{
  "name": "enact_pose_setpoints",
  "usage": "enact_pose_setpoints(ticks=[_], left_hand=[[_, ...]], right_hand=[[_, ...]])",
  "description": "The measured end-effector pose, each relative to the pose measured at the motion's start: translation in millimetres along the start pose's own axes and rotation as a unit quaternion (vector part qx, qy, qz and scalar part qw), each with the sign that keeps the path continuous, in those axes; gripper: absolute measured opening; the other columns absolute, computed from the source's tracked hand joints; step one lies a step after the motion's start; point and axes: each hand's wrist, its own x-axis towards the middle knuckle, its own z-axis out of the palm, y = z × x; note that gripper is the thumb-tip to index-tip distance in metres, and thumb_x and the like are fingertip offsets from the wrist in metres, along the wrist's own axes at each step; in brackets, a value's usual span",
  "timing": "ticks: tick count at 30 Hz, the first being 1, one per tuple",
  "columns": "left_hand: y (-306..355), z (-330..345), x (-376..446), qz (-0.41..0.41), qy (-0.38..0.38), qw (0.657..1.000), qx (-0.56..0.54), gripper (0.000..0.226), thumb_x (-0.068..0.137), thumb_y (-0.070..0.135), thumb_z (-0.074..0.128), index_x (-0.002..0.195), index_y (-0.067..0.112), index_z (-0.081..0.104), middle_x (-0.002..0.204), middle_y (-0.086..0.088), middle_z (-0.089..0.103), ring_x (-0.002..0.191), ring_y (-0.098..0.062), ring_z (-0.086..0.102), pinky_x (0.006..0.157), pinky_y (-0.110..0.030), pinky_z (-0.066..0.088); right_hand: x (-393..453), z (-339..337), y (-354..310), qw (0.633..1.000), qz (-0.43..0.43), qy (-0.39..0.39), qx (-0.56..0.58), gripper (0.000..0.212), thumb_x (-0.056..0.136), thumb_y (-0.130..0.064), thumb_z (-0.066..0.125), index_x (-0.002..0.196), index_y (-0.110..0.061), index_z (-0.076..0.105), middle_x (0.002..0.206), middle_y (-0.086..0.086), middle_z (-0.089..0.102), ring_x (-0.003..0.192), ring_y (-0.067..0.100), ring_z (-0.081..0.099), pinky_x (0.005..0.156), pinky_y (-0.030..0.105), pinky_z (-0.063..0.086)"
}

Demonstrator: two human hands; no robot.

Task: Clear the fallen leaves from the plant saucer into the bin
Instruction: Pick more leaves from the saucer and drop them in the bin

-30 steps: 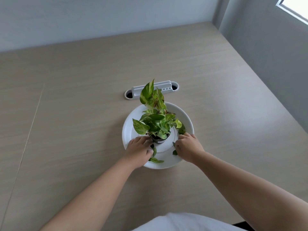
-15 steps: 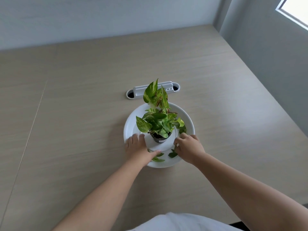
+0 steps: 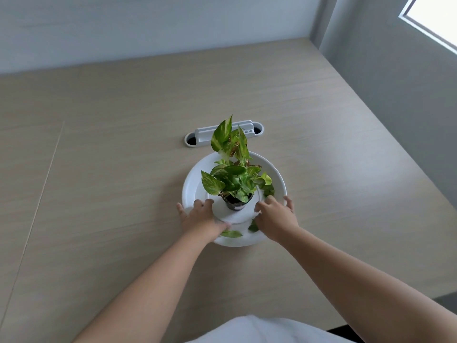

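Note:
A wide white plant saucer (image 3: 193, 179) sits on the wooden table. In its middle, a small white dish (image 3: 236, 215) carries a dark pot (image 3: 236, 204) with a green variegated plant (image 3: 232, 174). Fallen leaves lie in the saucer: one at the near edge (image 3: 231, 233), one beside my right hand (image 3: 253, 227), one at the right (image 3: 269, 190). My left hand (image 3: 197, 216) grips the small dish's left edge with its thumb tucked under the near side. On the dish's right edge is my right hand (image 3: 277, 216), its little finger reaching the saucer rim. No bin is in view.
A white cable outlet (image 3: 197, 138) is set into the table just behind the saucer. Grey walls run along the back and the right, with a window (image 3: 435, 18) at the top right. The table's near right edge (image 3: 420, 295) drops to a dark floor.
Both hands have moved outward from the pot's base to the edges of the small dish. The leaves at the saucer's near edge are more exposed.

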Motion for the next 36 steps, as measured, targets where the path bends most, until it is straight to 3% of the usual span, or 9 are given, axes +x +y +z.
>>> enact_pose_setpoints(ticks=[4,8,11,14,19,24,29,33,36], left_hand=[[10.8,6.8,-4.4,0.005,-0.020,0.997,0.073,0.109,0.048,0.086,0.054,0.138,0.029,0.028,0.133,-0.008,0.039,0.126,-0.028,0.045,0.109,-0.063,0.004],[10.2,9.5,0.3,0.006,0.004,0.998,0.056,0.095,0.051,0.071,0.068,0.126,0.024,0.035,0.122,-0.007,0.042,0.114,-0.028,0.052,0.107,-0.047,0.021],[0.5,7.5,3.0,0.027,0.007,0.999,0.017,0.077,0.062,0.049,0.073,0.125,0.021,0.039,0.115,-0.006,0.044,0.107,-0.029,0.053,0.100,-0.035,0.033],[-3.6,4.8,2.9,0.038,0.015,0.999,0.000,0.060,0.071,0.037,0.067,0.124,0.019,0.044,0.114,-0.007,0.046,0.105,-0.031,0.053,0.099,-0.033,0.034],[0.3,9.2,-2.8,0.037,0.008,0.999,0.025,0.077,0.068,0.058,0.066,0.128,0.019,0.041,0.118,-0.007,0.045,0.111,-0.029,0.052,0.114,-0.041,0.025],[-1.2,8.6,0.3,0.046,0.017,0.998,0.040,0.068,0.071,0.052,0.070,0.120,0.013,0.045,0.116,-0.008,0.044,0.106,-0.030,0.051,0.107,-0.037,0.032],[-3.4,5.4,1.8,0.055,0.009,0.998,0.041,0.056,0.074,0.043,0.070,0.115,0.013,0.047,0.115,-0.009,0.046,0.101,-0.031,0.050,0.090,-0.033,0.037],[-2.8,6.3,-0.8,0.057,0.012,0.997,0.047,0.063,0.075,0.055,0.067,0.118,0.013,0.049,0.117,-0.008,0.047,0.108,-0.031,0.051,0.109,-0.040,0.031],[-2.7,9.1,-2.6,0.060,0.026,0.995,0.080,0.063,0.075,0.060,0.064,0.117,0.014,0.050,0.114,-0.007,0.049,0.107,-0.029,0.053,0.100,-0.039,0.033]], right_hand=[[8.9,-3.7,3.1,0.998,0.010,-0.052,-0.041,0.046,0.087,-0.050,0.046,0.127,-0.026,0.048,0.127,0.005,0.044,0.123,0.027,0.049,0.115,0.055,-0.009],[9.6,1.9,-8.8,0.993,0.000,-0.098,-0.059,0.083,0.064,-0.072,0.062,0.128,-0.024,0.039,0.123,0.006,0.043,0.114,0.029,0.053,0.112,0.051,0.015],[9.8,6.9,-14.2,0.996,-0.002,-0.070,-0.048,0.081,0.059,-0.067,0.068,0.122,-0.024,0.041,0.110,0.005,0.045,0.102,0.029,0.054,0.097,0.043,0.029],[13.8,8.2,-7.8,0.999,0.009,-0.030,-0.043,0.079,0.060,-0.064,0.068,0.123,-0.025,0.039,0.114,0.005,0.043,0.110,0.029,0.048,0.104,0.045,0.022],[18.9,8.4,-4.1,0.997,0.019,-0.067,-0.040,0.098,0.055,-0.070,0.069,0.134,-0.024,0.032,0.126,0.008,0.038,0.123,0.029,0.044,0.115,0.052,0.001],[11.0,15.3,-14.7,0.997,0.017,-0.058,-0.043,0.075,0.064,-0.058,0.070,0.122,-0.022,0.039,0.113,0.006,0.041,0.104,0.029,0.053,0.104,0.045,0.024],[8.9,15.4,-10.7,0.999,0.029,-0.022,-0.017,0.071,0.064,-0.057,0.071,0.120,-0.026,0.042,0.113,0.005,0.044,0.111,0.028,0.048,0.102,0.044,0.025],[11.3,14.9,-8.2,0.997,0.044,-0.053,-0.038,0.081,0.061,-0.063,0.070,0.124,-0.023,0.040,0.116,0.007,0.044,0.114,0.029,0.046,0.110,0.046,0.020],[12.7,14.1,-14.3,0.996,0.022,-0.064,-0.051,0.068,0.065,-0.057,0.071,0.115,-0.018,0.046,0.102,0.006,0.040,0.103,0.029,0.050,0.094,0.038,0.035]])
